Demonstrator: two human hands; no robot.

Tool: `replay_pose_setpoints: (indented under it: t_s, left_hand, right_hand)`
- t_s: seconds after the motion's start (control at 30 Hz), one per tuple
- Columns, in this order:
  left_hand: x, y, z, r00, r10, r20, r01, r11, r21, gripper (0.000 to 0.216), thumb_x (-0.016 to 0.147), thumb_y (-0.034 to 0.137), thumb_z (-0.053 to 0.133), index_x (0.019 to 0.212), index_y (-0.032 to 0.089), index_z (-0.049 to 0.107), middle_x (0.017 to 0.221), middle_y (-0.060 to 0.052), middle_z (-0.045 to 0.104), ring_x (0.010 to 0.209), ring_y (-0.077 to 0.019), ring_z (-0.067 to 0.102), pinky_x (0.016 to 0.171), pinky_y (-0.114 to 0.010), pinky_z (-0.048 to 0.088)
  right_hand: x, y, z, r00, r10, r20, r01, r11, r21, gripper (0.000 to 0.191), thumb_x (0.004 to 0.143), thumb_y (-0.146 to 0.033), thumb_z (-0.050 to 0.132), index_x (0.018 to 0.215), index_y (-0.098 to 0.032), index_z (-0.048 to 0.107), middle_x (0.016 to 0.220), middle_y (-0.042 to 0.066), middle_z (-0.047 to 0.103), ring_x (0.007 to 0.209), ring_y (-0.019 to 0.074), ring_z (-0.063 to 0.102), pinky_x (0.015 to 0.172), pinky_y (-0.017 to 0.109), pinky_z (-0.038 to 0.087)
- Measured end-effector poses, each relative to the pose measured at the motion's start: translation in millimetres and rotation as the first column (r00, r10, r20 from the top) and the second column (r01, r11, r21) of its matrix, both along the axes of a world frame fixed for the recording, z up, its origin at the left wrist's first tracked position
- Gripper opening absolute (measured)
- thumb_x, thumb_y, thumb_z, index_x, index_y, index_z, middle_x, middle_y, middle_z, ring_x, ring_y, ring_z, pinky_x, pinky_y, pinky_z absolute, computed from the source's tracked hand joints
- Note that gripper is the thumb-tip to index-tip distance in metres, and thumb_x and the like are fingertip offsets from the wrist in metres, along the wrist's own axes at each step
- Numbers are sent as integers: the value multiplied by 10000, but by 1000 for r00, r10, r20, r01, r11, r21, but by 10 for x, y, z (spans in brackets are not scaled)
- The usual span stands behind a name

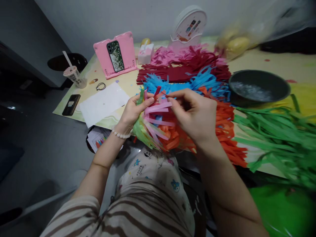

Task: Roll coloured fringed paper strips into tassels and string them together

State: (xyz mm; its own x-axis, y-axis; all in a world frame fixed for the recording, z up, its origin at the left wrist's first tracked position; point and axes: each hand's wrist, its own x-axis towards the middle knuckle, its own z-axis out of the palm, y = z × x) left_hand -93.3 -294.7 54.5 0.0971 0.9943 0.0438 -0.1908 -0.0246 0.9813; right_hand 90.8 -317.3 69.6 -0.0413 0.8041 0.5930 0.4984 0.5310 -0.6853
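Observation:
My left hand (133,108) is closed on a bundle of coloured strips (148,131), with light green, yellow and pink ends hanging below the fingers and green, pink and dark red ends sticking up. Close by on the right, my right hand (195,113) pinches the end of a thin orange-red strip (163,93) that runs toward the bundle. Behind and beneath the hands lie fringed strips in blue (182,85), dark red (170,73) and orange (224,141). My right fingers hide part of the orange pile.
Pink strips (168,56) lie at the back, green strips (278,135) at the right. A dark bowl (278,86) holds clear bits. Leftward are a phone on a pink stand (98,52), white paper (103,102), another phone (71,104) and a drink cup (76,77) near the table edge.

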Motion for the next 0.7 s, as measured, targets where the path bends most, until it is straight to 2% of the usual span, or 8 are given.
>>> replay_pose_setpoints:
  t_s: [0.23,0.37,0.47,0.53,0.6,0.63,0.7]
  left_hand:
    - [12,5,13,999,-10,-30,11,999,32,485,641,608,922,863,204,769,831,7,747,768,-132,680,795,-280,558]
    - [13,9,38,991,-81,-109,90,993,80,467,657,599,918,838,191,783,820,1,736,783,-141,676,820,-293,546]
    - [13,0,49,973,-133,-190,155,982,110,414,707,562,901,843,183,800,852,-12,749,855,-167,691,879,-308,534]
    - [18,-4,39,962,-147,-228,179,976,126,389,739,547,881,867,186,815,888,-23,768,895,-180,697,906,-317,530]
    - [31,1,17,953,-157,-260,198,970,139,380,740,530,882,891,185,829,912,-31,781,906,-181,694,921,-321,526]
    - [40,8,3,950,-155,-273,200,969,146,381,733,522,887,897,182,834,909,-32,783,898,-177,689,921,-319,523]
    - [55,33,-28,942,-148,-302,199,969,146,377,714,500,902,892,174,839,891,-31,782,879,-171,683,919,-317,517]
  right_hand:
    - [35,1,3,1000,1,10,-1,1000,-8,113,904,-259,642,913,-226,750,688,1,677,589,151,579,579,280,437]
    - [43,25,-17,998,39,-48,-41,998,-44,98,880,-249,665,899,-220,756,691,2,693,590,146,603,575,273,458]
    - [63,88,-74,974,127,-188,-157,976,-152,193,897,-337,695,1046,-232,755,669,-19,685,535,136,593,532,263,474]
    - [82,145,-131,932,225,-284,-298,923,-244,287,893,-438,716,1091,-232,744,619,-39,653,476,129,566,477,255,463]
    - [91,193,-181,896,292,-334,-395,868,-301,322,866,-513,743,992,-217,741,606,-36,643,462,127,560,450,253,453]
    - [90,207,-193,892,295,-342,-404,859,-314,330,853,-532,755,930,-212,728,624,-27,653,469,126,562,446,254,447]
    - [85,217,-175,900,224,-375,-345,892,-294,324,842,-530,764,866,-220,675,699,-6,685,478,120,548,427,254,414]
